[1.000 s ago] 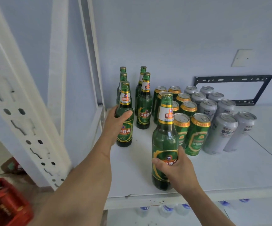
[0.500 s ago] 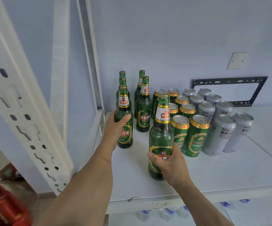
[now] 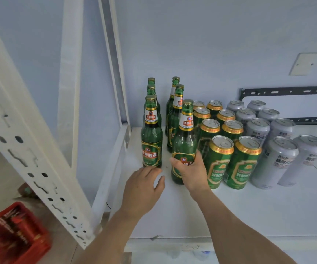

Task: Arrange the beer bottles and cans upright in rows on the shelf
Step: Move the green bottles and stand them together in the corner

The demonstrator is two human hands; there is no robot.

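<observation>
Our right hand (image 3: 191,173) wraps the front green bottle (image 3: 184,141), upright on the shelf (image 3: 230,210); left hand (image 3: 144,187) loose, holding nothing, just below the neighbouring bottle (image 3: 151,138).

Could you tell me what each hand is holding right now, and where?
The right hand grips the front green bottle at its lower body; the left hand holds nothing.

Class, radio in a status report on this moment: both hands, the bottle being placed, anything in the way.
Left hand open, off the front-left bottle. Right hand gripping the front bottle, upright on the shelf. Green cans crowd its right.
</observation>
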